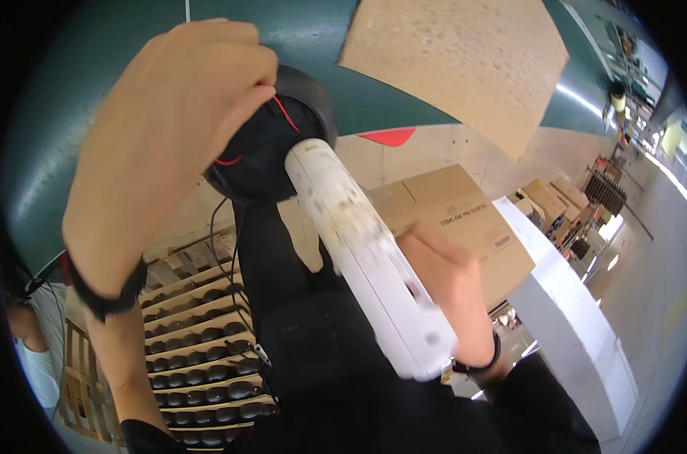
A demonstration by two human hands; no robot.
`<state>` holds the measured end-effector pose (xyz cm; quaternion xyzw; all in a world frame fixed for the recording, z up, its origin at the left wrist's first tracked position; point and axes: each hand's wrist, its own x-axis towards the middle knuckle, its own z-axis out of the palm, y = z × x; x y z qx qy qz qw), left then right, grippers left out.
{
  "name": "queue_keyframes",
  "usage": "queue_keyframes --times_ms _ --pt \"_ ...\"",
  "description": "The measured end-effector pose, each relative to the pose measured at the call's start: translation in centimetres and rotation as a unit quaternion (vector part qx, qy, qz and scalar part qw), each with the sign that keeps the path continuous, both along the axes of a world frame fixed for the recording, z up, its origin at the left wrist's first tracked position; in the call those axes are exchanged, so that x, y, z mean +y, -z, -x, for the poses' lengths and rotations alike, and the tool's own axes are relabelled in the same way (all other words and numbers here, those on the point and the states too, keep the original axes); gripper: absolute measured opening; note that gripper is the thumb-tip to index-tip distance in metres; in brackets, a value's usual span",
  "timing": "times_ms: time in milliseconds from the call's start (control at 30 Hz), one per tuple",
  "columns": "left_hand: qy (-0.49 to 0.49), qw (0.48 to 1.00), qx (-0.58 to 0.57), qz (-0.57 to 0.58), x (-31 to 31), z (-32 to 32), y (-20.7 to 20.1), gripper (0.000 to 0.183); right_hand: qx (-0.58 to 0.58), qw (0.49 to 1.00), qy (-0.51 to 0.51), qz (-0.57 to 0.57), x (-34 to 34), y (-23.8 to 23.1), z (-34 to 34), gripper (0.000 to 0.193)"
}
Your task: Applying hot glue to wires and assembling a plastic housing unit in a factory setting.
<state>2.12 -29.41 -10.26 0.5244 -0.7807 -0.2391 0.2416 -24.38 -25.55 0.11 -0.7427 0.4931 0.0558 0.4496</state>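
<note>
At the green table's near edge, my left hand [199, 83] is closed at the rim of a round, hollow black piece [313, 94], its fingertips pinched by a thin red cord or trim [286, 112]. What the fingertips hold exactly is partly hidden. A long white handheld power tool [358, 242], stained brown along its barrel, points at the black piece with its front end close to the hollow. My right hand [445, 276], smeared by motion, is wrapped at the tool's right side; the grip itself is mostly hidden behind the body.
A worn cardboard sheet [464, 60] lies on the green table [389, 98]. Below sits a cardboard box [464, 219] beside a white ledge [578, 325]. At lower left, a slatted wooden rack [199, 352] carries rows of black rounded pieces. Another person [33, 348] shows at the left edge.
</note>
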Motion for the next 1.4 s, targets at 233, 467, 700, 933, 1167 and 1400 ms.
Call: queue_keyframes --times_ms 233,467,700,933,1167,1400 --pt "0.015 0.992 0.052 -0.117 -1.5 -0.2 -0.6 0.014 0.058 0.998 0.026 0.022 -1.0 -3.2 -1.1 0.029" --pt "-0.042 0.981 0.097 -0.166 0.5 -0.1 0.8 0.026 0.015 0.998 0.049 0.036 -1.4 -4.2 -1.1 0.022" --pt "-0.200 0.836 0.278 -0.428 5.9 -0.9 2.3 0.052 -0.074 0.993 0.089 0.038 -5.1 -6.1 0.3 0.023" --pt "-0.387 0.874 0.219 -0.194 11.3 -0.3 6.4 0.048 -0.188 0.973 0.117 0.064 -8.5 -6.4 5.2 0.032" --pt "-0.522 0.743 0.346 -0.234 4.6 8.4 2.7 0.064 -0.199 0.954 0.222 -0.040 -9.0 -1.9 16.0 0.022" --pt "-0.405 0.912 -0.039 -0.056 -2.9 0.0 -13.3 0.025 -0.201 0.925 0.318 -0.047 -9.2 1.4 20.7 0.030"
